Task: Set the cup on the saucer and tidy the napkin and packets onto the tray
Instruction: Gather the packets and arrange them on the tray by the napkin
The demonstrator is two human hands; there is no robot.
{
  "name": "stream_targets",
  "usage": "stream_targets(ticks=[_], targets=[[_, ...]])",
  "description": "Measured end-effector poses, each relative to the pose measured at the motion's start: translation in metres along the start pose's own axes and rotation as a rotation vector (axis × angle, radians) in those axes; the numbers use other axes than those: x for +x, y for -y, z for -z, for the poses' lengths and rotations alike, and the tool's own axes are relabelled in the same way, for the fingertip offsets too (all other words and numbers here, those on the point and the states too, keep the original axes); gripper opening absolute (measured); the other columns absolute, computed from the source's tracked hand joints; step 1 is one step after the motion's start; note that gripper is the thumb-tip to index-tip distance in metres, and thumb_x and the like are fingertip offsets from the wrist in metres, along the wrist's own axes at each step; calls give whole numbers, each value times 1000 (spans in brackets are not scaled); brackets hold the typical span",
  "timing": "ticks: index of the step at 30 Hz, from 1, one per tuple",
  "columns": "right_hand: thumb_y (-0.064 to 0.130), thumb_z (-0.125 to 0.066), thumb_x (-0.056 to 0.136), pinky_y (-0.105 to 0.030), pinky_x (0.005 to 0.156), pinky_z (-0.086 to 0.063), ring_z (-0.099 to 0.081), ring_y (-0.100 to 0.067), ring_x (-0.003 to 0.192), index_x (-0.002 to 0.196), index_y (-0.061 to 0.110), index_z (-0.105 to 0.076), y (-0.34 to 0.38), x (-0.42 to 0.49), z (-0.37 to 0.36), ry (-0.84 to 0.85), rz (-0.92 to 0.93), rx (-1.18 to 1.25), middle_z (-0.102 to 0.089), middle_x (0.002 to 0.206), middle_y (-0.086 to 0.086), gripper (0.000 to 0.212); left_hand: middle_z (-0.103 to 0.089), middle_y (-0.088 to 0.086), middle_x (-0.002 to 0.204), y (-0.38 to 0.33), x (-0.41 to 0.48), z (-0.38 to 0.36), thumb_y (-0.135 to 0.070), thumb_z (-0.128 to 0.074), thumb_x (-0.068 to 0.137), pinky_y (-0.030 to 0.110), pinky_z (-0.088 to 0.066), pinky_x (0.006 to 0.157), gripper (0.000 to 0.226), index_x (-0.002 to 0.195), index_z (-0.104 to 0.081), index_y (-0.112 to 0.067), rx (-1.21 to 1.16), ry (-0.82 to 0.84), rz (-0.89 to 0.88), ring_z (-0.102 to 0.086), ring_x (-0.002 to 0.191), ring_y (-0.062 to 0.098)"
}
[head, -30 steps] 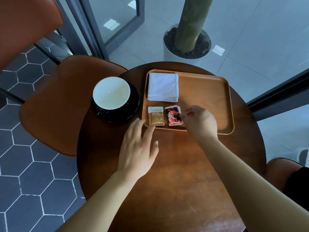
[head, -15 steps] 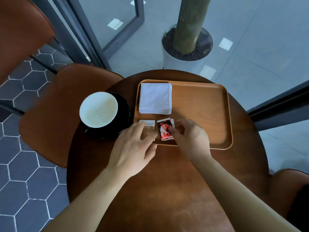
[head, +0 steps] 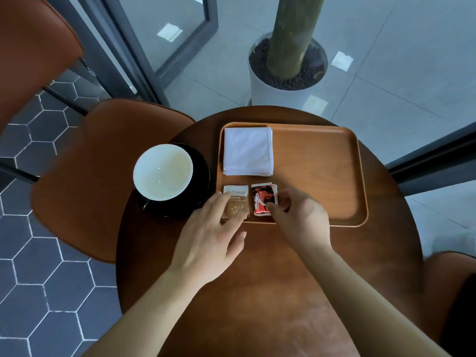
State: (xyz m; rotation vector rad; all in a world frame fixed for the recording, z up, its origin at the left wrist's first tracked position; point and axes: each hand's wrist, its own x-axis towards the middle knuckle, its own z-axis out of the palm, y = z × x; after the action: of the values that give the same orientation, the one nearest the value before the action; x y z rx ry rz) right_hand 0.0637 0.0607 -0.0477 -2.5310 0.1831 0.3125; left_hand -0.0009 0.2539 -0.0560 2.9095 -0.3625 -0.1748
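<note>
A cup (head: 162, 172), black outside and white inside, stands on a black saucer (head: 201, 171) at the left of the round table. A wooden tray (head: 322, 176) lies to its right. A folded white napkin (head: 247, 151) rests in the tray's far left corner. Below it lie a brown packet (head: 236, 203) and a small stack of red packets (head: 261, 200). My left hand (head: 210, 240) lies flat, fingertips touching the brown packet. My right hand (head: 301, 220) pinches the red packets' right edge with thumb and fingers.
The round wooden table (head: 257, 292) fills the centre. An orange-brown chair seat (head: 98, 176) sits at the left, another chair (head: 458, 292) at the right edge. A white planter with a trunk (head: 286, 73) stands on the floor beyond the table.
My left hand slid forward from the table onto the brown packet. My right hand stayed at the red packets, squaring them. The camera view shifted slightly.
</note>
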Motion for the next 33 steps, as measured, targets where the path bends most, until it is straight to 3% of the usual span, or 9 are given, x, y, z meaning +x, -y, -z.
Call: stream_targets(ticks=[8, 17, 27, 33], targets=[[40, -69, 84, -38, 78, -54, -65, -21, 92, 109, 28, -66, 3, -9, -6, 35, 0, -49, -70, 98, 7, 28, -47, 14, 146, -2, -3, 5, -44, -38, 98, 42, -49, 96, 45, 135, -56, -23, -19, 16, 4, -40, 141, 30], [40, -69, 86, -31, 65, -49, -64, -20, 81, 101, 26, -68, 4, -2, -2, 18, 0, -2, -68, 85, 10, 21, -50, 15, 144, -6, -2, 6, -39, -40, 97, 44, -50, 95, 44, 133, -58, -21, -5, 18, 16, -41, 140, 32], [36, -71, 84, -31, 65, -50, -65, -22, 80, 102, 26, -69, 6, -5, -8, 28, 11, -1, -69, 83, 10, 21, -50, 16, 145, -6, -3, 3, -35, -47, 97, 44, -49, 98, 42, 134, -56, -18, -23, -6, 24, -41, 140, 32], [37, -71, 83, -33, 67, -50, -65, -23, 81, 100, 26, -63, 4, -3, -8, 32, 35, -5, -68, 82, 9, 22, -57, 14, 135, -9, 2, 6, -28, -55, 94, 45, -51, 99, 37, 126, -61, -10, -83, -80, 42, -48, 134, 31]])
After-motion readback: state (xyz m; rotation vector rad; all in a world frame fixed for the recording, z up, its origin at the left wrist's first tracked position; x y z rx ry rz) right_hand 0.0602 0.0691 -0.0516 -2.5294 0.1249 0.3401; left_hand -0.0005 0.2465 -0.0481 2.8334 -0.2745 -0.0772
